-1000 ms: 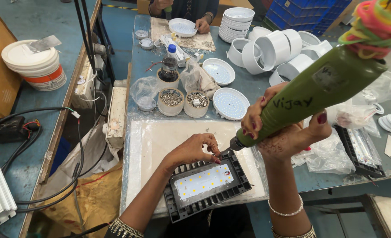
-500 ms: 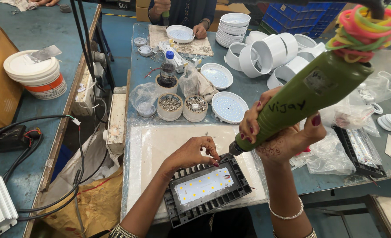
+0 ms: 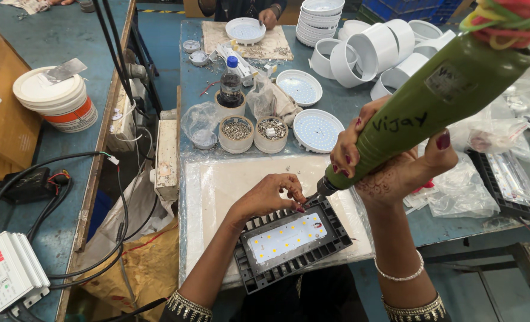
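A black finned lamp housing [image 3: 289, 241] with a white board of small yellow diodes lies on a pale mat [image 3: 229, 185] at the table's near edge. My left hand [image 3: 268, 195] rests on its upper edge, fingertips pinched by the driver's tip. My right hand [image 3: 390, 167] grips a long green electric screwdriver [image 3: 432, 101], tilted, its bit touching the housing's top right corner. Coloured rubber bands wrap the tool's upper end.
Two small tubs of screws [image 3: 236, 132] [image 3: 271, 132] and a dark bottle [image 3: 231, 89] stand behind the mat. Round white lamp discs [image 3: 317, 129] and white ring housings [image 3: 360, 50] fill the back. Another person's hand [image 3: 269, 16] touches a disc at the far edge. Cables and a white bucket [image 3: 53, 98] lie left.
The screwdriver and both hands stay at the housing's top right corner; only the view has shifted slightly.
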